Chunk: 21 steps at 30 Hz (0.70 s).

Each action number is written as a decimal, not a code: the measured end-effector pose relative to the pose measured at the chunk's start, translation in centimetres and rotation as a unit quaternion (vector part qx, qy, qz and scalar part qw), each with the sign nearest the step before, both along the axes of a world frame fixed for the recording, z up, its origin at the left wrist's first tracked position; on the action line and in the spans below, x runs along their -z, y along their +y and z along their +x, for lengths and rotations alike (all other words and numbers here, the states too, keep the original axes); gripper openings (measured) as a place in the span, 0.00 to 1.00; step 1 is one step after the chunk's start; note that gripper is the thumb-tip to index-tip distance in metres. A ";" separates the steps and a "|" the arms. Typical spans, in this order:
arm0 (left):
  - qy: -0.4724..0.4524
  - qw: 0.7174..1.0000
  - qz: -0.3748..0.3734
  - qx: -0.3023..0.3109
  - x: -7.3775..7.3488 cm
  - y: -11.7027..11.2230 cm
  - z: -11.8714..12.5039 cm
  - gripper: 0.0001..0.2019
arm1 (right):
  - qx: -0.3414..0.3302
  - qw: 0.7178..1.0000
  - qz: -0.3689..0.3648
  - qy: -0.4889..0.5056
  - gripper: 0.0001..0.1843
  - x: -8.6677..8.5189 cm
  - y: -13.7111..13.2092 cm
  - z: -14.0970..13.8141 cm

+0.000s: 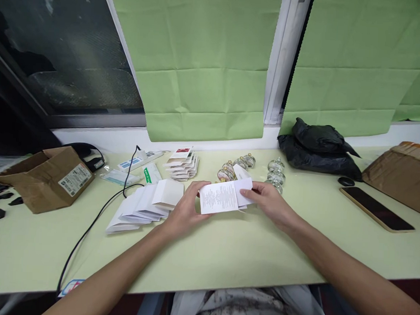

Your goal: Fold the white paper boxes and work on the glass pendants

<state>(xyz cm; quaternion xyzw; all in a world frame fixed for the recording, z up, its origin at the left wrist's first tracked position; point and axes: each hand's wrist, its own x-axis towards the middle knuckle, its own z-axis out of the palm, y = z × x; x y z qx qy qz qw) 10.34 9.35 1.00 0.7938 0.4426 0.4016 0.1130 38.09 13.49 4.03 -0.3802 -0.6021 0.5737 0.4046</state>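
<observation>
Above the table I hold a white folded box (219,198) with grey printed text on its face. My left hand (189,204) grips its left end between thumb and fingers. At the other end, my right hand (264,199) pinches a white flap, with another flap standing up behind it. Left of my left hand lies a fanned row of flat white folded boxes (143,203). Behind the held box are several small glass jars with gold knobs (226,171), partly hidden by it. More clear glass jars (276,172) stand in a row beyond my right hand.
A stack of printed cards or flat boxes (182,163) lies at the back. An open brown carton (52,176) and a black cable (92,226) are on the left. To the right are black plastic bags (318,148), a phone (376,209) and a brown parcel (400,173).
</observation>
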 end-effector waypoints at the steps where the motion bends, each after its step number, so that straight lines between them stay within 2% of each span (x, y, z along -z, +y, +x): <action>1: 0.004 1.000 0.006 0.001 0.0 -0.1 0.0 0.35 | -0.007 1.000 -0.011 -0.001 0.24 0.0 0.1 0.1; 4: 0.028 0.999 0.033 0.000 0.0 -0.4 0.0 0.35 | -0.027 0.999 -0.023 -0.014 0.22 -0.1 0.0 0.2; 8: 0.058 0.996 0.060 -0.023 0.3 -0.7 0.0 0.36 | -0.040 0.999 0.017 -0.019 0.17 -0.1 -0.6 0.0; 14: 0.040 0.996 0.066 -0.043 0.3 -0.5 0.5 0.37 | 0.039 0.990 0.123 -0.056 0.15 0.2 -0.8 -0.7; 19: 0.015 0.996 0.063 -0.058 0.3 -0.7 0.9 0.34 | 0.013 0.993 0.114 -0.028 0.15 0.5 -0.8 -1.3; 21: -0.024 0.998 0.038 -0.049 0.4 -0.9 1.0 0.36 | 0.004 0.995 0.103 -0.013 0.16 0.5 -0.9 -1.4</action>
